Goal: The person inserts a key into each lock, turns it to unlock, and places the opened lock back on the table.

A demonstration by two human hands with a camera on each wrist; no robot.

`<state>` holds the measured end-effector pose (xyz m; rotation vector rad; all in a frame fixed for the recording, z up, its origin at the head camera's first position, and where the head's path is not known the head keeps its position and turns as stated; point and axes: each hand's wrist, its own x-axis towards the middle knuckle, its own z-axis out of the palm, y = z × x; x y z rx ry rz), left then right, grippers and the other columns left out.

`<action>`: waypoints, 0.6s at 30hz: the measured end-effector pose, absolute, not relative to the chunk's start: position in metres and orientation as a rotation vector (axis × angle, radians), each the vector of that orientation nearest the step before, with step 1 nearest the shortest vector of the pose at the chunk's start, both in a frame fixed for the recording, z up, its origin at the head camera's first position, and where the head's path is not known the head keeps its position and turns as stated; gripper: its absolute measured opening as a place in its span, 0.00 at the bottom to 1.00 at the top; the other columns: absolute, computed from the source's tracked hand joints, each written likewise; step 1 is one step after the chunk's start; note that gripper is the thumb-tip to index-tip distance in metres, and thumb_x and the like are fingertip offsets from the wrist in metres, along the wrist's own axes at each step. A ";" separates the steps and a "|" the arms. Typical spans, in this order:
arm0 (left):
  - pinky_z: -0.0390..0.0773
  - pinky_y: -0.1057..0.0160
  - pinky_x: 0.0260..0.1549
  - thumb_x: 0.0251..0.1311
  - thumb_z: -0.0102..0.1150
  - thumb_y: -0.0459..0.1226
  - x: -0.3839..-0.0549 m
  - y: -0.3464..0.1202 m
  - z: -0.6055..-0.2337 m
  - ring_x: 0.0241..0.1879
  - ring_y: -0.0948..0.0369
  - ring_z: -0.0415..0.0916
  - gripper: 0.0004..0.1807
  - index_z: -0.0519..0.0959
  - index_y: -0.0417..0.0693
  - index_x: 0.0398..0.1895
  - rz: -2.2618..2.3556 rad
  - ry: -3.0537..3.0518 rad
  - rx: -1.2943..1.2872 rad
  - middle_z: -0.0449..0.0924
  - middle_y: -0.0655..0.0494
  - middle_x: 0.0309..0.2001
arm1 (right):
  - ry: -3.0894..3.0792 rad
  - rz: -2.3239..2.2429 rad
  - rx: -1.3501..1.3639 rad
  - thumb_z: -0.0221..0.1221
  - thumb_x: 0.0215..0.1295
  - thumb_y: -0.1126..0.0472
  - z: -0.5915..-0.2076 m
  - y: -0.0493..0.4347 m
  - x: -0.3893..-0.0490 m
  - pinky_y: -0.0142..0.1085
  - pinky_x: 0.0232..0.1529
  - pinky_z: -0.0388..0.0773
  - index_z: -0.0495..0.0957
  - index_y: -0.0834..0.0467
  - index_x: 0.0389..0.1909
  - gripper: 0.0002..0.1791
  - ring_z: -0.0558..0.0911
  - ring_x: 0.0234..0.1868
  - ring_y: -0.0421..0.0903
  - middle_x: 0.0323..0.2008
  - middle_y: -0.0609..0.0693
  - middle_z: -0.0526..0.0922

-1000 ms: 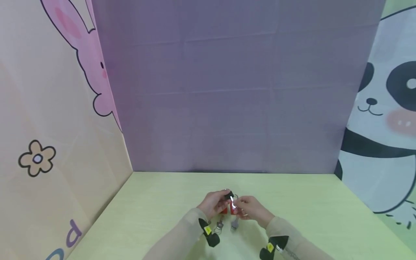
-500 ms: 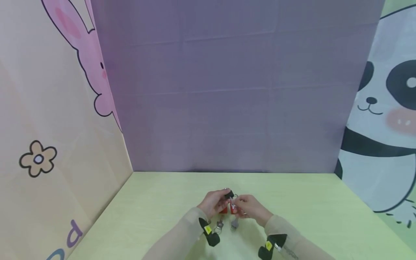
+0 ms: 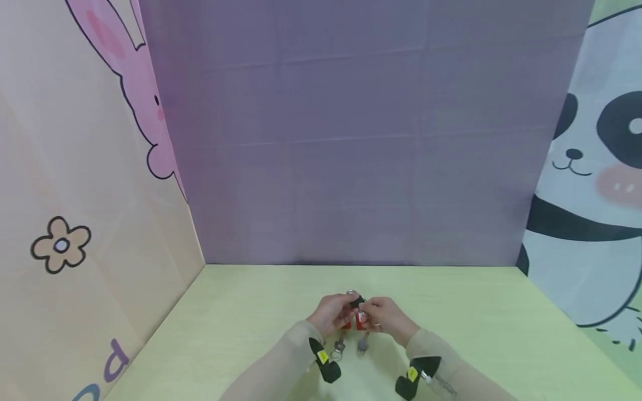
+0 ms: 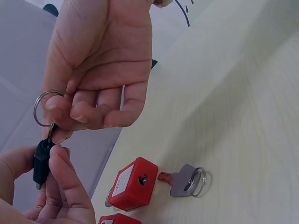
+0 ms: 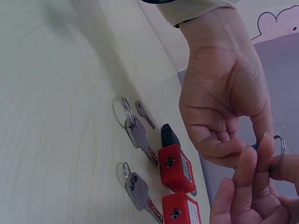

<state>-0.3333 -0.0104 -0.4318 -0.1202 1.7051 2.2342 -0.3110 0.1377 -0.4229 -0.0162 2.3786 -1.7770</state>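
My left hand grips a small black padlock, its shackle end pointing down in the left wrist view. My right hand pinches a key whose split ring sticks out beside the fingertips. The key's shaft meets the end of the padlock's body. In the right wrist view the ring shows by my right fingers, while the padlock is mostly hidden behind both hands. Below the hands, two red padlocks lie on the table.
Two grey keys with rings lie near the red padlocks' keyholes. Another black padlock and a small key lie beside them. A purple backdrop rises behind the pale table.
My right hand has come slightly up and closer to my left hand, and the silver glint between them is now covered. The black padlock has shifted a little to the right.
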 end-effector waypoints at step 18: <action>0.75 0.75 0.28 0.62 0.61 0.38 -0.335 -0.012 -0.434 0.29 0.66 0.74 0.17 0.76 0.34 0.48 2.236 1.756 -0.020 0.79 0.54 0.33 | 2.191 -1.813 -0.073 0.52 0.72 0.59 -0.427 0.144 -0.308 0.33 0.35 0.80 0.77 0.72 0.45 0.17 0.79 0.28 0.39 0.28 0.49 0.83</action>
